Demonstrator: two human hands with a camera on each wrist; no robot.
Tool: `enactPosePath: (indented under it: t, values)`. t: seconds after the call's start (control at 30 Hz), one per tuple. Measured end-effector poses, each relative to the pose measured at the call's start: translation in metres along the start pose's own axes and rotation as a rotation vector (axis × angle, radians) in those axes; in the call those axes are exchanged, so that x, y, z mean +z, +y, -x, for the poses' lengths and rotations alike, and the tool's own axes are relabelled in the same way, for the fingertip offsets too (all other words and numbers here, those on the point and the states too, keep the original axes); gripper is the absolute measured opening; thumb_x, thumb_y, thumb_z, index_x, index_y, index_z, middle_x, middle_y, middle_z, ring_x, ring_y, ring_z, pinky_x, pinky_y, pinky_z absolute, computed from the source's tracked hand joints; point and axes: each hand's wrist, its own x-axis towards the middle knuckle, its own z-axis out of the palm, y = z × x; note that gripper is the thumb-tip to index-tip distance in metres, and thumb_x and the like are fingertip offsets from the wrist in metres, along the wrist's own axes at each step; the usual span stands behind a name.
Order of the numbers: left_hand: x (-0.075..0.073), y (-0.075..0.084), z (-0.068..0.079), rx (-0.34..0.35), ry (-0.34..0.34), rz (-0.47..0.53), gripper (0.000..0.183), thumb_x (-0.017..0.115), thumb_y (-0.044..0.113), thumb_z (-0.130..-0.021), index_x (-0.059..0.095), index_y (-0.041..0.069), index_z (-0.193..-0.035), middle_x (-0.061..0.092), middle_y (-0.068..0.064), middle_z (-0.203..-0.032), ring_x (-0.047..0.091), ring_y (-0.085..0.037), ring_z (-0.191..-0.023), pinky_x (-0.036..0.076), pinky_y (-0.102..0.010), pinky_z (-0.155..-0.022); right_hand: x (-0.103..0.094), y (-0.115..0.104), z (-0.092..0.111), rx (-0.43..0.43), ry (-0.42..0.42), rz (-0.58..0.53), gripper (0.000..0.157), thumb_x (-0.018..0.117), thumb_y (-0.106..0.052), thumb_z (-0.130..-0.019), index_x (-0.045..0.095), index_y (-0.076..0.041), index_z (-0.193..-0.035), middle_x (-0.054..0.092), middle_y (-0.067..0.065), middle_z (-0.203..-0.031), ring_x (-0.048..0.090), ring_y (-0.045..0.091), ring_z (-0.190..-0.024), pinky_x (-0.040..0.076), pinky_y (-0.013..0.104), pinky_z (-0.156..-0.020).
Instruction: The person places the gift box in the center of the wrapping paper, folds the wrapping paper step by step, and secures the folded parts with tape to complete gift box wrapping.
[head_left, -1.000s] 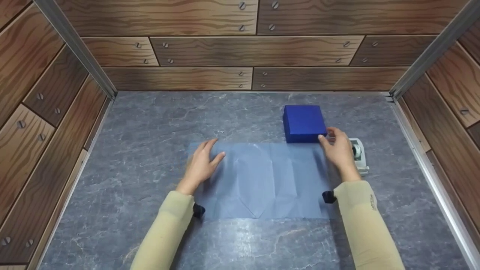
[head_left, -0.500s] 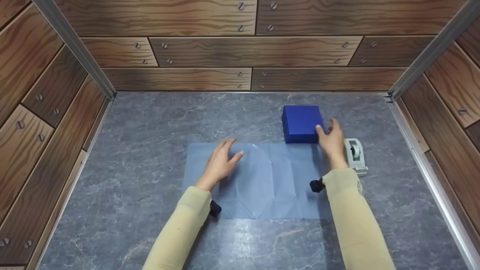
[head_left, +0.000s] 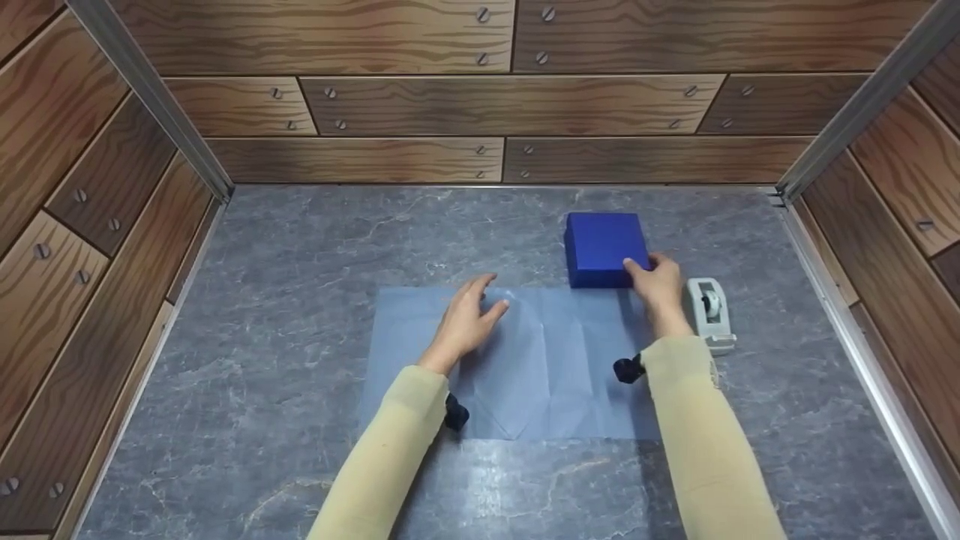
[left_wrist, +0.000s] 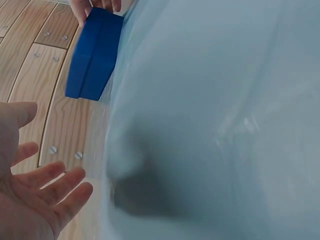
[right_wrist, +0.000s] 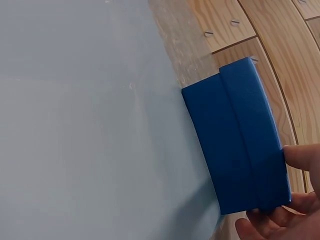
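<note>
A square blue box with a lid stands at the far edge of a creased sheet of light blue paper. My right hand grips the box's near right corner. Its thumb lies on the lid's edge and the other fingers are at the side, as the right wrist view shows with the box. Over the left half of the paper hovers my left hand, fingers spread and relaxed, holding nothing. In the left wrist view that hand stays apart from the box.
A pale tape dispenser stands right of the right hand. Wood-patterned walls enclose the grey marbled tabletop at the back and both sides. A metal rail runs along the right edge.
My left hand has moved right, farther over the paper. The right hand has shifted left from beside the box and taken hold of its corner. Box and paper stay in place.
</note>
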Motion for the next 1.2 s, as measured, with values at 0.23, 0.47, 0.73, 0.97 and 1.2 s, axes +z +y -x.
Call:
enactPosePath:
  t: [0.23,0.47,0.73,0.97,1.2]
  values:
    - [0.011,0.009,-0.013,-0.008,-0.036,0.069,0.055,0.052,0.042,-0.090,0.040,0.018,-0.137,0.045,-0.007,-0.132,0.050,-0.028,-0.113,0.043,-0.034,-0.089,0.008,-0.005,0.003,0.004,-0.017,-0.032,0.057,0.060,-0.027,-0.088,0.042,0.003,-0.132,0.046,0.022,-0.129,0.043,0.032,-0.118,0.034,0.040,-0.098]
    - [0.021,0.028,-0.026,-0.025,-0.079,0.165,0.051,0.052,0.036,-0.092,0.041,0.015,-0.137,0.047,-0.014,-0.130,0.051,-0.028,-0.110,0.045,-0.032,-0.085,0.021,-0.012,0.009,-0.046,0.013,-0.052,0.056,0.064,-0.026,-0.085,0.045,0.002,-0.130,0.049,0.021,-0.124,0.045,0.031,-0.115,0.035,0.039,-0.096]
    - [0.026,0.029,-0.036,-0.114,-0.132,0.280,0.053,0.043,0.035,-0.096,0.031,0.013,-0.142,0.040,-0.014,-0.137,0.047,-0.021,-0.118,0.039,-0.030,-0.094,0.035,-0.021,0.017,-0.062,0.016,-0.081,0.053,0.065,-0.023,-0.085,0.047,0.002,-0.127,0.051,0.020,-0.121,0.047,0.030,-0.113,0.037,0.038,-0.094]
    - [0.030,0.028,-0.038,-0.143,-0.149,0.304,0.053,0.041,0.028,-0.098,0.027,0.005,-0.143,0.038,-0.013,-0.139,0.040,-0.022,-0.124,0.034,-0.032,-0.099,0.045,-0.024,0.024,-0.078,0.016,-0.109,0.049,0.065,-0.020,-0.085,0.049,0.002,-0.125,0.053,0.019,-0.117,0.049,0.029,-0.110,0.039,0.037,-0.092]
    - [0.031,0.030,-0.038,-0.173,-0.131,0.411,0.051,0.040,0.025,-0.098,0.027,0.000,-0.141,0.034,-0.011,-0.142,0.030,-0.019,-0.130,0.027,-0.031,-0.103,0.051,-0.024,0.032,-0.073,-0.009,-0.122,0.048,0.066,-0.020,-0.083,0.051,0.002,-0.123,0.055,0.018,-0.114,0.051,0.027,-0.106,0.042,0.035,-0.089]
